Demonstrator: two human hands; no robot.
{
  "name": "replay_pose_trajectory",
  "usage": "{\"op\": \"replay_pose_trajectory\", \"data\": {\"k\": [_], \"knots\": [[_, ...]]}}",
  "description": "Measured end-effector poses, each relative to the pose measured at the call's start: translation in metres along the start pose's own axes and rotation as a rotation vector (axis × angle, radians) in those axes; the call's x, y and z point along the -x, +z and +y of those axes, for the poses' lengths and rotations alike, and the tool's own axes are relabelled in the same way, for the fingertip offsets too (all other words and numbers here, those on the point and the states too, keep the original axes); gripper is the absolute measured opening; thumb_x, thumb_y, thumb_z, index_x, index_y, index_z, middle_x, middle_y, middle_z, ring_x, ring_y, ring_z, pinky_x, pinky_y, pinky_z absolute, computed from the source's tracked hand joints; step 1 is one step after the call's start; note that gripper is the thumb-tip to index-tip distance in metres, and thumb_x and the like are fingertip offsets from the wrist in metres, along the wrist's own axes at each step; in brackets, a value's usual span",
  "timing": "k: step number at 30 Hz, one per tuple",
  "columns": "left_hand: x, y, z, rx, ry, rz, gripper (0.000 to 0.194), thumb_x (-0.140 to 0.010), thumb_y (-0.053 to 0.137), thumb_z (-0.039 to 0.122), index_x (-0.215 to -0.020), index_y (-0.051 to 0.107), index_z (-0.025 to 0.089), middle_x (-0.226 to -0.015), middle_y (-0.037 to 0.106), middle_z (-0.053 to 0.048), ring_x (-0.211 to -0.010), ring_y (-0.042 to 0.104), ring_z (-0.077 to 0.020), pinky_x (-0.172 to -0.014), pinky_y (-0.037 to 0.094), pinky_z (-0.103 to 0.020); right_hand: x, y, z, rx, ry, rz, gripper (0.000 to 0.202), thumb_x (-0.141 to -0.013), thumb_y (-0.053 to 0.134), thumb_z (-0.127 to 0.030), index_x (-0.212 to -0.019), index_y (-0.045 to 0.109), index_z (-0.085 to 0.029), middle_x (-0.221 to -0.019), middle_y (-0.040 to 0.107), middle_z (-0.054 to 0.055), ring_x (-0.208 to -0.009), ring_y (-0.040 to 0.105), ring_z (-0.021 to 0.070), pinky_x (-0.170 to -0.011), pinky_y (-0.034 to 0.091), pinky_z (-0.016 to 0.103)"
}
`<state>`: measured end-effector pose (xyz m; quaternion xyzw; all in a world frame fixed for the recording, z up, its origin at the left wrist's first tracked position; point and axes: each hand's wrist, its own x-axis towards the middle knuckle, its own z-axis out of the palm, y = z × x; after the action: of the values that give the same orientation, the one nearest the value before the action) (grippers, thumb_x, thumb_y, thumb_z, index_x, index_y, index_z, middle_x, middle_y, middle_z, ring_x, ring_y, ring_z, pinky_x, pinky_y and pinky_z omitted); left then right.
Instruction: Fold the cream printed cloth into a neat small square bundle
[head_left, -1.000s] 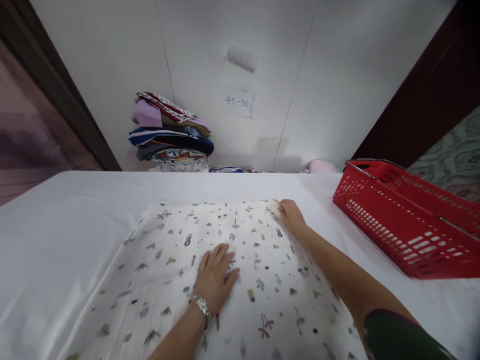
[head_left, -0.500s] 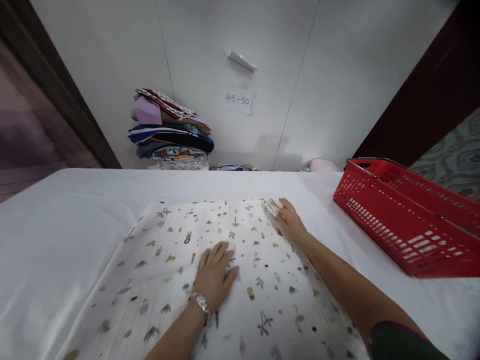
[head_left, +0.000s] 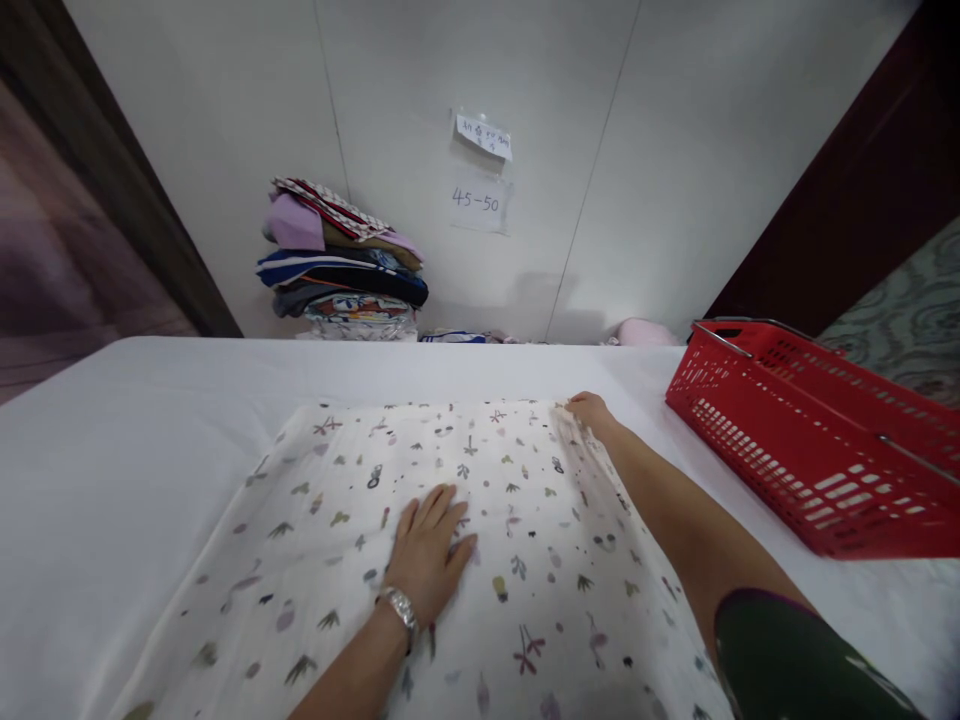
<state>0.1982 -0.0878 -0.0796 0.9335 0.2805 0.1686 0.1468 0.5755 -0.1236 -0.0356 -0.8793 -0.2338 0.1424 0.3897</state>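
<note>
A thin white cloth (head_left: 480,450) printed with small plants and fruit lies spread over the white-covered table. My left hand (head_left: 427,555), with a silver bracelet at the wrist, rests flat on the middle of it, fingers apart. At the cloth's far right corner, my right hand (head_left: 590,410) pinches the edge, its fingertips partly hidden by the fabric. The right side of the cloth is a little raised and creased along my forearm.
A red plastic basket (head_left: 810,440) with metal handles stands at the right. Folded clothes (head_left: 341,260) are stacked beyond the table against the white wall. A paper reading 45-50 (head_left: 477,202) is taped there. A pink item (head_left: 645,332) sits behind the far edge.
My right hand has moved outward to the right and slightly away, drawing the cloth's far right corner out straight. My left hand has stayed put. The upper wall paper has flapped down.
</note>
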Motion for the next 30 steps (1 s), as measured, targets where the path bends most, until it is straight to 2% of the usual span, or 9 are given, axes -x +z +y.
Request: {"op": "replay_pose_trajectory", "data": {"k": [7,12,16,18,22,25,27,30], "knots": [[0.000,0.000,-0.001,-0.019,0.000,-0.012,0.042,-0.086,0.042,0.044,-0.118,0.056,0.022,-0.139,0.043,-0.008,-0.131,0.033,-0.0244,-0.107,0.024,-0.050,-0.010,-0.002,-0.003,-0.025,-0.014,0.023,0.014,-0.061,0.059,-0.021,-0.074,0.060,-0.016,-0.057,0.055,-0.001,-0.051,0.049,0.0127,-0.046,0.035,0.024],[0.000,-0.001,0.000,-0.013,0.000,-0.005,0.040,-0.085,0.044,0.043,-0.117,0.056,0.022,-0.138,0.044,-0.007,-0.131,0.034,-0.0242,-0.107,0.025,-0.050,-0.016,0.001,0.003,0.021,-0.040,0.097,0.021,-0.060,0.055,-0.015,-0.080,0.062,-0.015,-0.068,0.061,0.002,-0.061,0.054,0.0146,-0.052,0.039,0.023],[0.000,-0.002,0.001,-0.007,0.000,0.000,0.040,-0.085,0.044,0.042,-0.117,0.057,0.022,-0.138,0.045,-0.007,-0.130,0.035,-0.0244,-0.107,0.025,-0.050,-0.020,0.006,0.005,0.052,-0.059,0.095,0.037,-0.062,0.053,-0.013,-0.098,0.061,-0.014,-0.080,0.064,0.004,-0.062,0.056,0.0147,-0.055,0.042,0.023],[0.001,-0.002,0.001,-0.006,0.001,0.001,0.039,-0.085,0.044,0.042,-0.117,0.057,0.022,-0.137,0.045,-0.007,-0.130,0.035,-0.0246,-0.107,0.025,-0.050,-0.023,0.007,0.007,0.067,-0.082,0.091,0.041,-0.065,0.052,-0.014,-0.105,0.059,-0.015,-0.087,0.065,0.005,-0.067,0.058,0.0152,-0.060,0.045,0.024],[0.001,0.000,0.000,0.017,0.010,0.026,0.039,-0.084,0.046,0.041,-0.115,0.058,0.023,-0.136,0.046,-0.008,-0.129,0.036,-0.0252,-0.107,0.024,-0.050,-0.027,0.007,0.013,0.123,-0.128,0.098,0.037,-0.065,0.055,-0.014,-0.101,0.062,-0.016,-0.101,0.065,0.007,-0.087,0.059,0.0176,-0.079,0.044,0.026],[0.001,0.000,0.000,0.024,0.009,0.024,0.039,-0.084,0.045,0.042,-0.116,0.058,0.022,-0.136,0.046,-0.009,-0.129,0.036,-0.0255,-0.107,0.024,-0.051,-0.024,0.001,0.019,0.152,-0.148,0.120,0.037,-0.068,0.055,-0.017,-0.104,0.062,-0.015,-0.108,0.063,0.008,-0.093,0.058,0.0182,-0.084,0.042,0.027],[0.000,0.000,0.000,0.010,0.007,0.013,0.040,-0.085,0.044,0.042,-0.116,0.057,0.022,-0.137,0.045,-0.008,-0.130,0.035,-0.0253,-0.107,0.023,-0.051,-0.018,-0.005,0.025,0.163,-0.150,0.143,0.035,-0.073,0.050,-0.021,-0.106,0.060,-0.013,-0.107,0.063,0.009,-0.094,0.057,0.0185,-0.083,0.042,0.027],[0.000,-0.001,0.001,0.001,0.004,-0.001,0.041,-0.085,0.043,0.043,-0.117,0.057,0.021,-0.138,0.044,-0.008,-0.130,0.035,-0.0251,-0.107,0.023,-0.051,-0.001,-0.016,0.033,0.182,-0.156,0.125,0.032,-0.078,0.043,-0.026,-0.102,0.061,-0.014,-0.094,0.067,0.007,-0.084,0.059,0.0173,-0.073,0.044,0.025]]}}
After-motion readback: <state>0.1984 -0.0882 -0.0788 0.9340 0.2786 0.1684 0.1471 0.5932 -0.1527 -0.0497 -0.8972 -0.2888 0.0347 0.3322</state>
